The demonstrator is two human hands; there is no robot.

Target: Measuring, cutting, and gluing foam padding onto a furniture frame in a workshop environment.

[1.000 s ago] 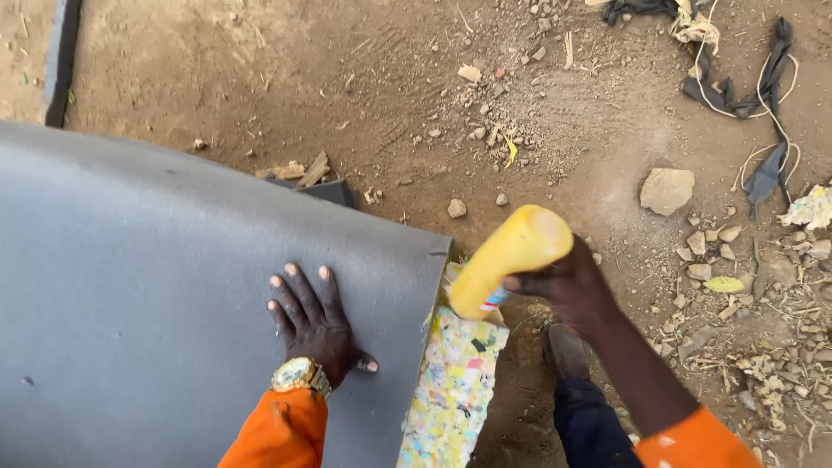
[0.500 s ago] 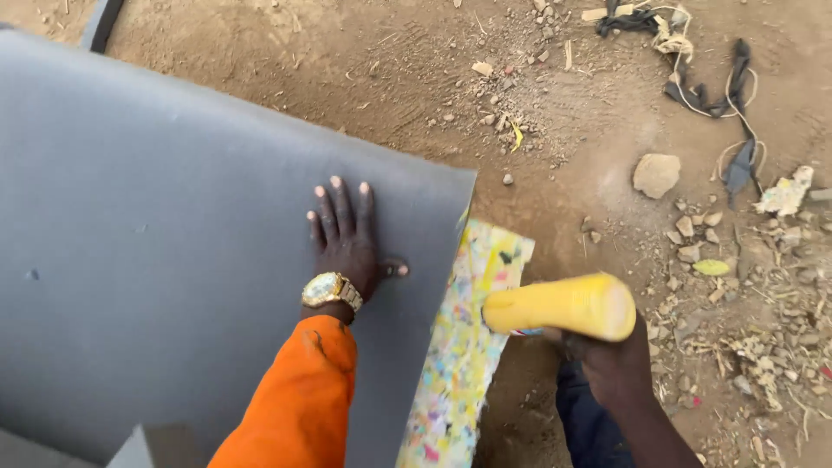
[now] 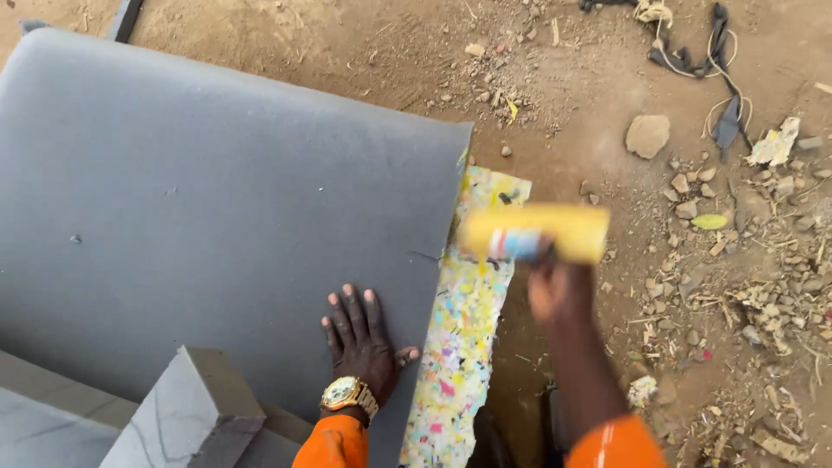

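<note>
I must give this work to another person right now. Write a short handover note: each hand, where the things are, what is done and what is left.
Left hand: flat, palm down, fingers spread on the large grey foam sheet near its right edge.
Right hand: holds the yellow plastic glue bottle on its side above the multicoloured speckled foam slab, nozzle toward the grey sheet; a yellow thread drips from the nozzle.
Things: the slab lies on the dirt ground, partly under the grey sheet's edge.
Done: yellow smears show on the slab's upper part.
Left: the lower slab looks unglued; the grey edge is not yet pressed over it.

A yellow bottle [image 3: 536, 232] with a blue-and-white label lies sideways above the speckled foam.
</note>
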